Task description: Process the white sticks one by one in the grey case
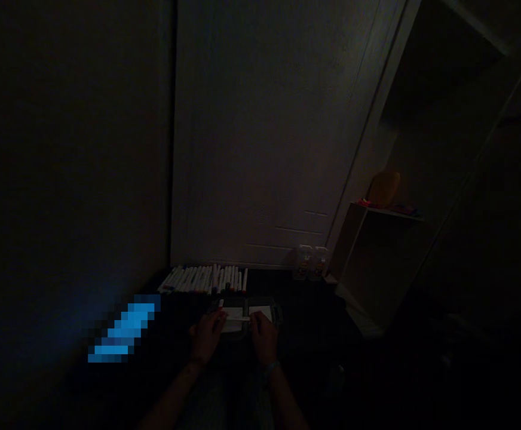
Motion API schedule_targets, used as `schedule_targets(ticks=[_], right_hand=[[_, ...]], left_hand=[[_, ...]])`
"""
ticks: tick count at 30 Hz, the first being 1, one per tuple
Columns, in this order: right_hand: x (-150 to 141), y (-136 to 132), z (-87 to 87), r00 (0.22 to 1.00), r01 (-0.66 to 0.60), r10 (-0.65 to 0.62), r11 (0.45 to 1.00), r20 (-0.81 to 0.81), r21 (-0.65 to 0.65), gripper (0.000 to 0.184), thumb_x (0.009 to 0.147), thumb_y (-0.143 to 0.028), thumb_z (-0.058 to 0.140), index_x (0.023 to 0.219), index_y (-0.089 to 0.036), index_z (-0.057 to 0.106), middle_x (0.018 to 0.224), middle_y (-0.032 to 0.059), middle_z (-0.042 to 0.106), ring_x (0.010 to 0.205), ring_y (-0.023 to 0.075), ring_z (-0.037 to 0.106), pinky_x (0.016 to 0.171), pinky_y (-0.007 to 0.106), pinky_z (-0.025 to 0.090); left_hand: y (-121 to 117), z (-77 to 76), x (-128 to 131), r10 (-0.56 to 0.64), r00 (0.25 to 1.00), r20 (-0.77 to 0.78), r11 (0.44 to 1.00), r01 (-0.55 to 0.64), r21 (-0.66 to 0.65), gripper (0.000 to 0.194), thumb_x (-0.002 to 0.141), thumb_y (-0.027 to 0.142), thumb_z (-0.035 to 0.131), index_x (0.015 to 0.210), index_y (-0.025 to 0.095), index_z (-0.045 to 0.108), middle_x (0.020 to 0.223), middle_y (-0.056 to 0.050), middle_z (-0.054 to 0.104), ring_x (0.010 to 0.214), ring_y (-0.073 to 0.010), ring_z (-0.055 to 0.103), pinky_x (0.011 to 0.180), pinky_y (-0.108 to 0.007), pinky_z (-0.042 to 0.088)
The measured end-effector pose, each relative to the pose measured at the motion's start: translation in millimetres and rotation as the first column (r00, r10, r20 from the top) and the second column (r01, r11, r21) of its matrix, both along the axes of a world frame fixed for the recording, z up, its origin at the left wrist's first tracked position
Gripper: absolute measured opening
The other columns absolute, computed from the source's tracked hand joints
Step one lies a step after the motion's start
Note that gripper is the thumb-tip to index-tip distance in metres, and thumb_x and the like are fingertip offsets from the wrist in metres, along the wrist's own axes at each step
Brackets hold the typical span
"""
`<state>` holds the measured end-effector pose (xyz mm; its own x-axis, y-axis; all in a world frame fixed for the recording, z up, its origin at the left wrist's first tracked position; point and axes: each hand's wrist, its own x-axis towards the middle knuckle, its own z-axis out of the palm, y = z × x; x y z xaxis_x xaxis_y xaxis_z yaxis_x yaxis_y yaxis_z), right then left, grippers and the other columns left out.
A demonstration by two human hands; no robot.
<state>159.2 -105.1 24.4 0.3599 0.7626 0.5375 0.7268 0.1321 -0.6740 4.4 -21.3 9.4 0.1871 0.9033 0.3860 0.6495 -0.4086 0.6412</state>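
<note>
In dim light, my left hand [207,335] and my right hand [264,337] are close together over the dark table. A thin white marker [239,319] lies level between them, each hand's fingers closed on one end of it. Beneath the hands is an open, dark-rimmed case [280,313] with two halves, each showing a white, paper-like surface [233,312]. Details inside the case are too dark to make out. Behind it a long row of white markers [204,279] lies side by side, some with coloured ends.
Two clear plastic containers [303,263] stand at the back, against a pale panel [264,149]. A blurred, glowing blue screen [128,328] is at the left. To the right is a shelf unit [354,239] with an orange object [383,189] on top.
</note>
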Motion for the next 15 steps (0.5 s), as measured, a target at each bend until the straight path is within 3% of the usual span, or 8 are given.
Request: schedule_targets(ticks=[4, 9, 15], right_hand=[[0, 1, -0.2, 1.0, 0.006, -0.006, 1.0, 0.022, -0.011, 0.033, 0.091, -0.035, 0.028, 0.085, -0.022, 0.058, 0.077, 0.0003, 0.062, 0.071, 0.0115, 0.057, 0.064, 0.019, 0.036], [2, 5, -7.1, 0.999, 0.037, -0.037, 0.999, -0.006, 0.015, 0.036, 0.091, -0.034, 0.025, 0.086, -0.021, 0.058, 0.081, 0.0023, 0.063, 0.074, 0.0126, 0.057, 0.065, 0.02, 0.037], [4, 8, -11.2, 0.998, 0.05, -0.05, 0.999, 0.026, 0.022, 0.036, 0.092, -0.034, 0.025, 0.084, -0.021, 0.058, 0.079, 0.0015, 0.062, 0.073, 0.0119, 0.056, 0.065, 0.019, 0.037]], left_hand=[[-5, 6.5, 2, 0.052, 0.998, -0.031, 0.999, -0.052, -0.015, 0.03, 0.082, 0.038, 0.04, 0.1, 0.025, 0.06, 0.105, -0.004, 0.062, 0.105, -0.0205, 0.048, 0.088, -0.036, 0.027], [-9, 15.7, 1, 0.029, 0.999, -0.018, 0.998, -0.03, -0.063, 0.028, 0.081, 0.041, 0.042, 0.097, 0.025, 0.059, 0.099, -0.002, 0.063, 0.098, -0.0186, 0.052, 0.084, -0.033, 0.028], [-3, 7.7, 0, 0.028, 0.999, -0.02, 0.998, -0.029, -0.054, 0.032, 0.081, 0.044, 0.04, 0.098, 0.025, 0.061, 0.096, -0.004, 0.063, 0.095, -0.02, 0.054, 0.083, -0.035, 0.028]])
